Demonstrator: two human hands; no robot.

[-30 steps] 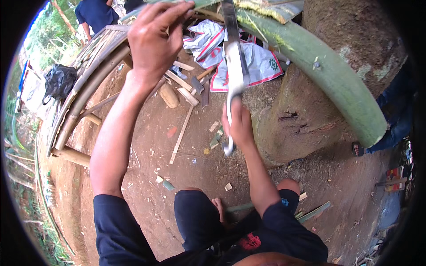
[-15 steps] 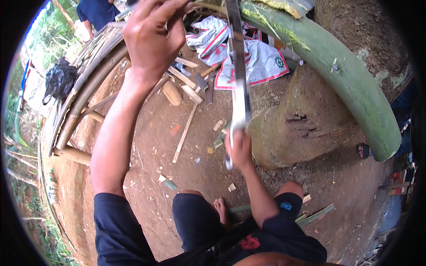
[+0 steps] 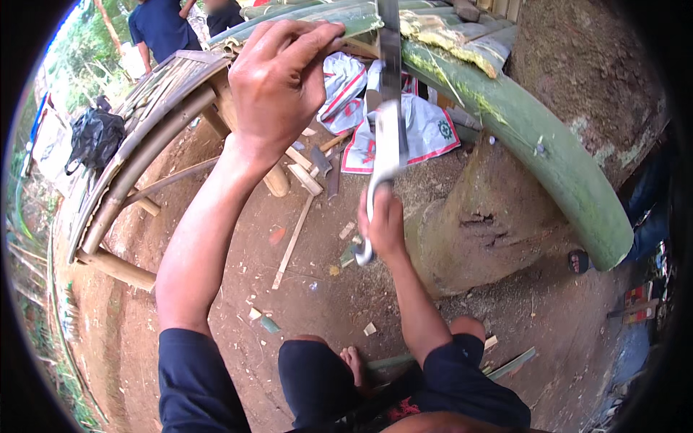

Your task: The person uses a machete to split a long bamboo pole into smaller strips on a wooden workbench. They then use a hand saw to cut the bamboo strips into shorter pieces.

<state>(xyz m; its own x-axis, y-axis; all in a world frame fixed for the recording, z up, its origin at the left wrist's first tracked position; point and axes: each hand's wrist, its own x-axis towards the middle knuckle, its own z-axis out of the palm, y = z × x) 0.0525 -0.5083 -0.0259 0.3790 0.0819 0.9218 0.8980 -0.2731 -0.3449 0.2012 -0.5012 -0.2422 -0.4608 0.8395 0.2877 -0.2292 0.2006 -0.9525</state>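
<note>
My left hand [image 3: 278,94] is closed at the near edge of a green bamboo piece [image 3: 361,20], thumb and forefinger against it; the other fingers curl under. My right hand [image 3: 385,227] wraps the white and dark handle of a handsaw [image 3: 390,68], whose long metal blade points away from me and passes close beside the bamboo's cut end. Whether its teeth touch the bamboo cannot be seen. Right of the blade, a thick green bamboo pole [image 3: 534,123] curves down past a tree stump [image 3: 476,224]. Frayed yellowish bamboo ends [image 3: 451,40] lie above the pole.
Beneath the blade lies a white sack with red edging [image 3: 426,130]. A hammer [image 3: 321,160] and wood scraps [image 3: 292,242] are on the dirt. A bamboo bench [image 3: 137,155] with a black bag [image 3: 97,137] stands left. Another person [image 3: 162,29] stands at the far left.
My view has tilted up slightly, showing more of the far bamboo. My left hand sits lower and further right in the picture; the saw has shifted slightly, its handle nearer my left hand.
</note>
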